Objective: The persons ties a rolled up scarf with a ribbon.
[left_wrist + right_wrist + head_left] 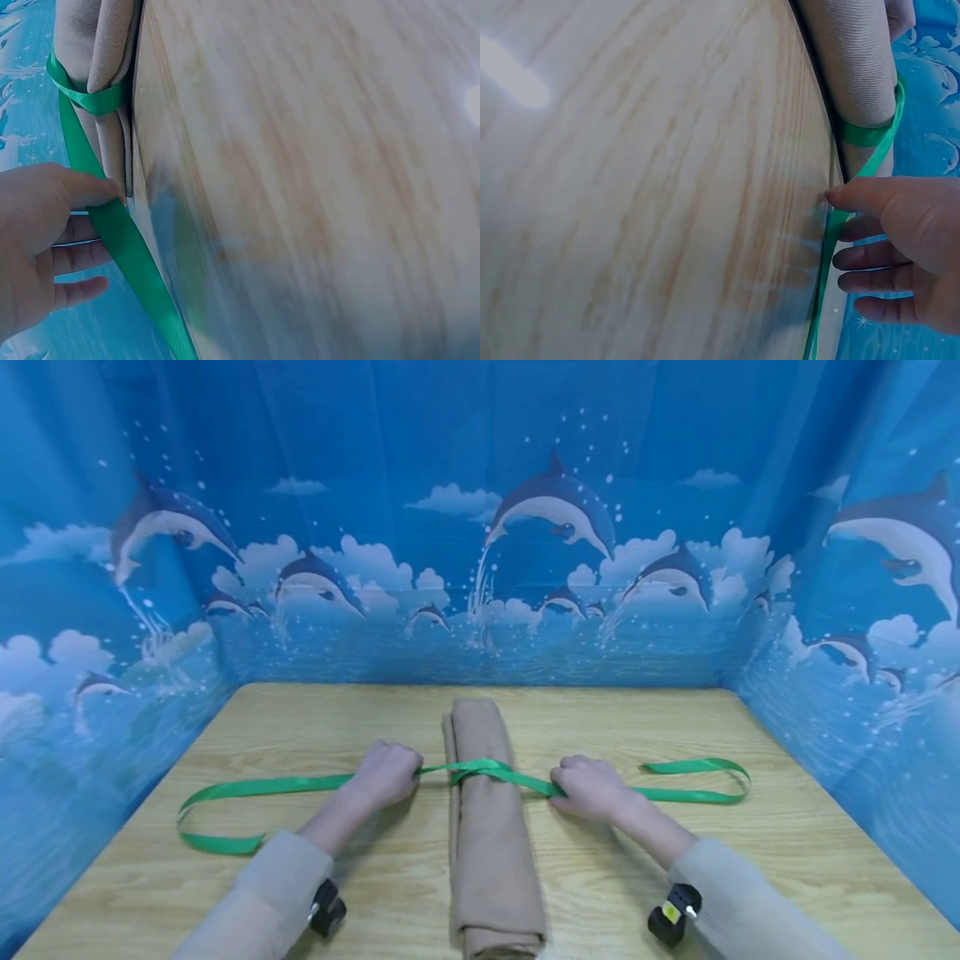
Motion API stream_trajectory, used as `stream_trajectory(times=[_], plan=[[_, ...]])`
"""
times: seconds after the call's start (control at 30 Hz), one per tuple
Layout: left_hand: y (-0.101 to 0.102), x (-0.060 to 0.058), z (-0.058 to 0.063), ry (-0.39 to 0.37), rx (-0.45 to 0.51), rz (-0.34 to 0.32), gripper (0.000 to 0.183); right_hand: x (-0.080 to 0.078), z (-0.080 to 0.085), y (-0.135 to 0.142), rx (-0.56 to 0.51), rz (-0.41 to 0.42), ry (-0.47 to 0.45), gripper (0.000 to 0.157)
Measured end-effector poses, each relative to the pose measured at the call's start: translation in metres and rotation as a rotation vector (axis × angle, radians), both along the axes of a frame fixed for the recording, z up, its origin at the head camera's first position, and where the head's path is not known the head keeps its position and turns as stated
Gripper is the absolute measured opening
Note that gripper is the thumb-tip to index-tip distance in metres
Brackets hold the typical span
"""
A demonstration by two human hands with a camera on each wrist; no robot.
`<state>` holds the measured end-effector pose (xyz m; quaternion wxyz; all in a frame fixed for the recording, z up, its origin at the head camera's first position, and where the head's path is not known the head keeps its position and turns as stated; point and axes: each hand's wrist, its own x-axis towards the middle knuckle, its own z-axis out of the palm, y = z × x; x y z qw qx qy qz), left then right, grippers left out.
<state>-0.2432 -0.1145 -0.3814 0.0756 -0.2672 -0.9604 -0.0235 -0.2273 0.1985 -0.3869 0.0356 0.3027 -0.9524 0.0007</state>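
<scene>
A long roll of folded beige cloth (491, 852) lies lengthwise on the table, with a green ribbon (534, 783) passed around it and crossed on top. On the roll's left side, my left hand (388, 772) pinches one ribbon length between thumb and fingers, as the left wrist view shows with the ribbon (135, 247) under the thumb. Right of the roll, my right hand (592, 787) pinches the other length; in the right wrist view the thumb and index finger meet on the ribbon (831, 232). Both lengths look drawn out sideways from the crossing.
Loose ribbon tails loop over the wood-grain table (637, 877), one at far left and one at far right. A blue curtain (420, 452) printed with dolphins closes off the back and both sides. Small black wrist cameras sit on both sleeves (281, 881).
</scene>
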Motion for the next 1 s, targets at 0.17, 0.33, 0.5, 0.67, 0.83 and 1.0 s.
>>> stream_trajectory(times=[0.17, 0.33, 0.5, 0.67, 0.83, 1.0], plan=[[-0.001, -0.001, 0.001, 0.012, -0.028, 0.019, 0.027, -0.002, -0.004, -0.002, 0.018, 0.02, 0.084, 0.018], [-0.002, -0.002, 0.002, 0.029, -0.039, 0.024, 0.029, -0.001, -0.005, -0.005, 0.038, -0.008, 0.107, 0.022], [-0.002, -0.003, 0.002, 0.028, -0.053, 0.027, 0.03, -0.001, -0.004, -0.013, 0.054, -0.02, 0.15, 0.03], [-0.002, -0.003, 0.002, 0.04, -0.049, 0.024, 0.031, -0.002, -0.004, -0.016, 0.015, -0.012, 0.221, 0.015], [-0.004, -0.002, 0.002, 0.06, -0.051, 0.023, 0.031, -0.004, -0.005, -0.009, 0.012, -0.001, 0.264, 0.014], [-0.008, -0.002, 0.003, 0.102, -0.057, 0.014, 0.024, -0.006, -0.003, 0.003, 0.01, -0.079, 0.226, 0.02]])
